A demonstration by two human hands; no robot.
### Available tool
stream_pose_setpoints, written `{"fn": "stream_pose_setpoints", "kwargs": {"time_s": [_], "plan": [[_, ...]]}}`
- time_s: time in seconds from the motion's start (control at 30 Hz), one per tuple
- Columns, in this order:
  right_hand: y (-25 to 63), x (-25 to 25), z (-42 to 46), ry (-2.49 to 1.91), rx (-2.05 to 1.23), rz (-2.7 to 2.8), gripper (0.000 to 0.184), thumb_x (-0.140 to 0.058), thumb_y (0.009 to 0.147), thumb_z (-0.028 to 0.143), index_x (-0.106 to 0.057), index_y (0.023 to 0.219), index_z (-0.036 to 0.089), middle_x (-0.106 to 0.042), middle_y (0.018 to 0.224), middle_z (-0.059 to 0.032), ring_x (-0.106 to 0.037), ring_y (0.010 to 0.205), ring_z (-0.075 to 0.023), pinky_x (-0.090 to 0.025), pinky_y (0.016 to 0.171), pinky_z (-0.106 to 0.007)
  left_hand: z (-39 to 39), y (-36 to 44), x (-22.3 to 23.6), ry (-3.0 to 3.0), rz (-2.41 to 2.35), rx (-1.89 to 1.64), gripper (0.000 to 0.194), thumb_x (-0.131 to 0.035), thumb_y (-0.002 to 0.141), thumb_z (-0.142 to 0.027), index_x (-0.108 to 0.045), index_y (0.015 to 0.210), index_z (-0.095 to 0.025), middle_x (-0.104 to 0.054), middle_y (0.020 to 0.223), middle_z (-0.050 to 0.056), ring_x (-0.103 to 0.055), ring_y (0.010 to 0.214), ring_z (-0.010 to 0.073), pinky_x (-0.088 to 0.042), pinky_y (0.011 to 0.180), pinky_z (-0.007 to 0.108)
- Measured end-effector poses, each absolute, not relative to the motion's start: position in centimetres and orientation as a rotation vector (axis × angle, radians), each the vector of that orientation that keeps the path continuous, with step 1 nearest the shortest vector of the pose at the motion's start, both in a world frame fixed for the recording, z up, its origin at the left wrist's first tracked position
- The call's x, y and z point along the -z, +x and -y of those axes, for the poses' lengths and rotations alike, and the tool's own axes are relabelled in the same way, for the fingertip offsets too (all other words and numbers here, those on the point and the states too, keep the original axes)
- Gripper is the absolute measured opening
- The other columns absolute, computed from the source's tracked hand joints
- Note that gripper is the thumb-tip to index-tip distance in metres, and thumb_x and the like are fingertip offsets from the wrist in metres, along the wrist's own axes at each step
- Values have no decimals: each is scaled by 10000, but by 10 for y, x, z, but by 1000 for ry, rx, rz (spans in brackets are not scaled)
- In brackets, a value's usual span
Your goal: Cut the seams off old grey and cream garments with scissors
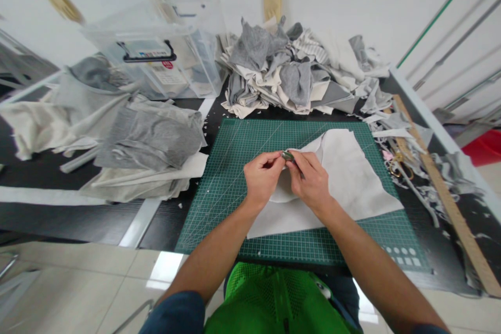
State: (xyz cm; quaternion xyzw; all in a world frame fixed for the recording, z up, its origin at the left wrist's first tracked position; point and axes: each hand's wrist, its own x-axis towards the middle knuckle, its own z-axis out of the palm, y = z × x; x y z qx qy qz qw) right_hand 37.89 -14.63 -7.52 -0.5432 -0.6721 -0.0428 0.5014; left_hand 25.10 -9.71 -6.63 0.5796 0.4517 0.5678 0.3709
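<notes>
Far left: grey cloth stack (152,138) on black table (90,222); behind it, clear plastic box (203,68). Then green cutting mat (227,162). Left hand (263,177) above mat, thumb and finger narrow, meeting at end of small dark object (288,156); whether they grip it, cannot tell. Behind mat, heap of cloth pieces (301,81). Right hand (311,177) holds same object, exact kind unclear. White cloth (364,182) lies on mat, under hands and to right. Further right: scissors (398,157) among scraps, then wooden ruler (442,190).
</notes>
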Motion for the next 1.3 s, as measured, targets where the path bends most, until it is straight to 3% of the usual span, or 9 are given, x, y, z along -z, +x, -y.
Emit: {"fn": "stream_pose_setpoints", "kwargs": {"time_s": [0.6,0.73,0.83,0.97,1.13,1.3], "plan": [[379,69,146,-1354,134,1565,244,-504,1029,256,-662,1210,214,-718,1031,-96,-667,933,-216,-581,844,-376,97,252,67,1489,-1152,-1451,146,-776,822,-331,-806,895,-209,-756,764,10,-656,660,123,-540,654,254],[395,68,140,-1528,171,1382,298,-566,973,376,-639,1192,188,-677,988,-104,-641,869,-228,-560,793,-390,87,248,68,1467,-1182,-1432,178,-740,865,-358,-765,927,-193,-668,677,-23,-578,601,102,-473,591,230],[417,72,134,-1751,95,1310,412,-605,923,447,-623,1230,174,-691,1046,-126,-645,885,-252,-534,812,-404,75,241,68,1499,-1219,-1444,161,-672,916,-334,-732,957,-191,-675,746,-14,-595,665,111,-476,641,234],[442,85,126,-2141,-120,1290,471,-574,932,475,-641,1268,152,-725,860,-119,-659,792,-271,-482,768,-376,62,234,71,1611,-1262,-1409,121,-615,934,-273,-703,936,-190,-700,846,8,-629,766,133,-490,733,256],[444,95,118,-2055,-385,1414,316,-577,910,446,-745,903,179,-712,770,-74,-622,718,-200,-420,690,-294,54,231,80,1700,-1300,-1328,106,-588,938,-252,-679,946,-198,-702,926,32,-633,849,163,-482,791,287],[439,84,129,-1962,-774,1655,294,-600,859,373,-659,641,185,-580,583,0,-487,574,-136,-307,567,-277,42,225,89,1657,-1377,-1396,84,-529,960,-209,-606,927,-205,-641,900,19,-605,855,161,-464,808,295]]}}
